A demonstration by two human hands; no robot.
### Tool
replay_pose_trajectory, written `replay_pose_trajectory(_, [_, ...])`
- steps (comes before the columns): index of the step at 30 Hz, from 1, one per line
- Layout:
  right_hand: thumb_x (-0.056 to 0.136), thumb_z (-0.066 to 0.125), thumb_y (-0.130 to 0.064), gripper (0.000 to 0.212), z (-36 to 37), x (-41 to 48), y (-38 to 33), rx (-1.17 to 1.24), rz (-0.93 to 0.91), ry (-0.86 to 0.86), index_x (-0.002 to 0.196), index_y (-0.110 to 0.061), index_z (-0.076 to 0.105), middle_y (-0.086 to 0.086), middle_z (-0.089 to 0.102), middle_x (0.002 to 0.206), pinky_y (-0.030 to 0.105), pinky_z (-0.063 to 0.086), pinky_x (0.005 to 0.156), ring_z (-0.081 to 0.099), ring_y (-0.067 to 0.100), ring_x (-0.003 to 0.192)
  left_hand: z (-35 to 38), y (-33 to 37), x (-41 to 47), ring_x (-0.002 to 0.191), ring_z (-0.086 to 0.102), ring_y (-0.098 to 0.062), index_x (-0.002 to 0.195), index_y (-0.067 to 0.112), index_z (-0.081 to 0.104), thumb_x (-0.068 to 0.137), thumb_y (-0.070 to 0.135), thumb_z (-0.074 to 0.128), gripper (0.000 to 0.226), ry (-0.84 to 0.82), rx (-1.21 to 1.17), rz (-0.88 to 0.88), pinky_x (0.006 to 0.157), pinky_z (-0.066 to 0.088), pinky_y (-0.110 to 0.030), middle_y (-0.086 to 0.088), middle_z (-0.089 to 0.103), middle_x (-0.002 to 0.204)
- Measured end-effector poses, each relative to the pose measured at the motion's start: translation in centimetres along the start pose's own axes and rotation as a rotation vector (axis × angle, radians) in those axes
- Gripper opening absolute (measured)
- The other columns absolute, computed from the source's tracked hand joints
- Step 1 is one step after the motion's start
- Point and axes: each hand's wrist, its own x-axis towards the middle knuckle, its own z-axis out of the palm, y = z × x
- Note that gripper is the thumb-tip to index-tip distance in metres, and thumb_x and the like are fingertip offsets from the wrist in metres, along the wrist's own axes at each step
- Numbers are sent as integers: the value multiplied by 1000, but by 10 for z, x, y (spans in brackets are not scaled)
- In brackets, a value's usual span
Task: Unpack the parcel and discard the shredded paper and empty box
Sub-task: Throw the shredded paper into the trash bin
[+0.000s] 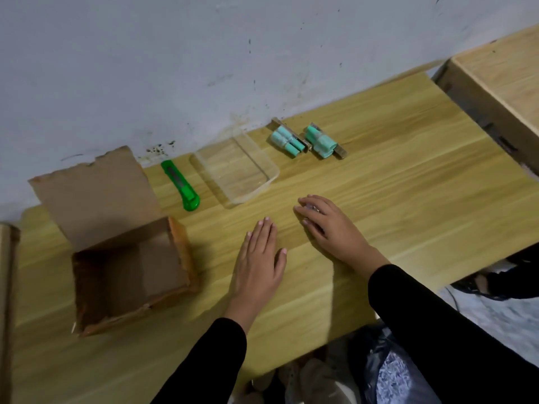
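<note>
Starting nearest, a dark plastic bag (pixel 368 360) sits below the table edge with pale shredded paper (pixel 392 374) showing in its mouth. On the light wood-grain table (pixel 408 185), the left hand (pixel 256 263) lies flat with its fingers straight and together, holding nothing. The right hand (pixel 326 225) rests a little farther off with its fingers bent; something pale seems to sit under the fingertips, but I cannot tell whether it grips anything.

Left of the left hand stands the brown cardboard box (pixel 182 255), its mouth upward and nothing visible inside. Its torn flap (pixel 96 196) rises on the far side, toward the wall. The footprint looks near square and is turned slightly from the table edge, so with the flap up the longest line runs near to far.

Discarding the box looks like the step left. It would go best with the flap folded down and a grip on the right wall, lifting clear of the green plastic utility knife (pixel 180 185) lying just beyond.

Farther back are a clear rectangular plastic tray (pixel 272 172) and two bundles of teal tubes (pixel 287 139) near the wall.
</note>
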Motion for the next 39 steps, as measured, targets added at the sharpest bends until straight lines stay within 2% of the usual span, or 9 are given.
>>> replay_pose_trajectory(6, [95, 31, -30, 46, 23, -49, -49, -63, 131, 21, 133, -10, 48, 10, 45, 144, 37, 29, 113, 36, 26, 136, -4, -12, -41, 146, 2, -14, 149, 13, 14, 90, 47, 5, 68, -44, -17, 95, 116, -5, -30, -1, 8, 158])
replay_pose_trajectory(12, [93, 29, -30, 49, 40, -59, -83, -52, 159, 16, 131, -8, 51, 14, 47, 141, 41, 33, 111, 38, 32, 134, -7, -26, -77, 145, 14, -12, 146, 12, 27, 95, 41, 17, 60, -9, -64, 93, 117, 4, -27, 1, 18, 157])
replay_pose_trajectory(14, [91, 29, -29, 50, 46, -53, -89, -54, 139, 2, 129, -7, 52, 16, 49, 139, 43, 36, 109, 40, 34, 132, -7, -30, -93, 140, 29, -13, 141, 11, 39, 95, 38, 25, 55, 20, -72, 34, 115, 28, -33, -1, 34, 151])
replay_pose_trajectory(16, [89, 29, -29, 50, 51, -47, -93, -66, 107, -11, 128, -6, 52, 17, 49, 137, 45, 39, 107, 42, 35, 130, -4, -34, -107, 129, 47, -14, 130, 12, 53, 93, 34, 34, 48, 75, -92, -23, 102, 45, -34, -1, 52, 139])
replay_pose_trajectory(23, [86, 31, -21, 48, 72, -23, -126, -39, 72, 17, 122, 0, 55, 23, 50, 132, 45, 38, 106, 44, 40, 123, -3, -74, -167, 110, 49, -13, 108, 16, 64, 90, 28, 40, 32, 353, -110, -276, 89, 45, -32, 1, 60, 117])
replay_pose_trajectory(30, [89, 46, -6, 38, 95, -1, -165, -14, 102, 54, 126, -2, 52, 21, 45, 137, 44, 33, 109, 37, 36, 129, -25, -154, -208, 88, 54, -33, 102, 2, 60, 82, 18, 46, 29, 667, -196, -694, 78, 41, -36, -18, 58, 96])
replay_pose_trajectory(32, [87, 47, -4, 39, 97, 1, -167, -18, 118, 74, 126, -2, 52, 21, 46, 135, 44, 34, 108, 38, 36, 127, -34, -179, -205, 93, 54, -40, 107, -5, 57, 80, 16, 44, 36, 704, -227, -807, 84, 37, -39, -25, 58, 102])
replay_pose_trajectory(35, [87, 48, -4, 40, 96, 0, -166, -27, 106, 76, 126, -3, 52, 19, 46, 135, 44, 34, 108, 38, 35, 126, -51, -205, -189, 121, 44, -41, 128, -7, 46, 87, 7, 46, 43, 668, -300, -884, 103, 32, -41, -27, 48, 129])
replay_pose_trajectory(39, [87, 47, -4, 42, 93, -2, -162, -27, 94, 55, 129, -6, 50, 16, 43, 138, 40, 30, 110, 35, 31, 129, -65, -227, -168, 140, 27, -29, 141, -1, 33, 93, -1, 42, 49, 586, -322, -588, 113, 26, -36, -17, 33, 149])
